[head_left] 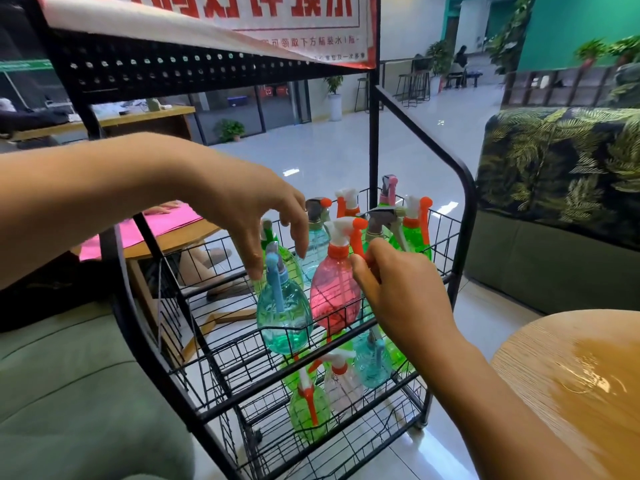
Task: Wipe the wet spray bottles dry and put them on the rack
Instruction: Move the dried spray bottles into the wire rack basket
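My right hand pinches the orange trigger of the pink bottle, which stands in the upper basket of the rack among the others; my left hand hovers above them, fingers loosely spread, holding nothing; the bottles crowd together, so a nudge could topple the teal bottle at the front rail; a wet trigger might slip.

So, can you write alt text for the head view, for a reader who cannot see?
A right hand pinches the trigger of a pink bottle among coloured spray bottles in a wire rack, while the left hand hangs open near a teal bottle. More bottles stand below.
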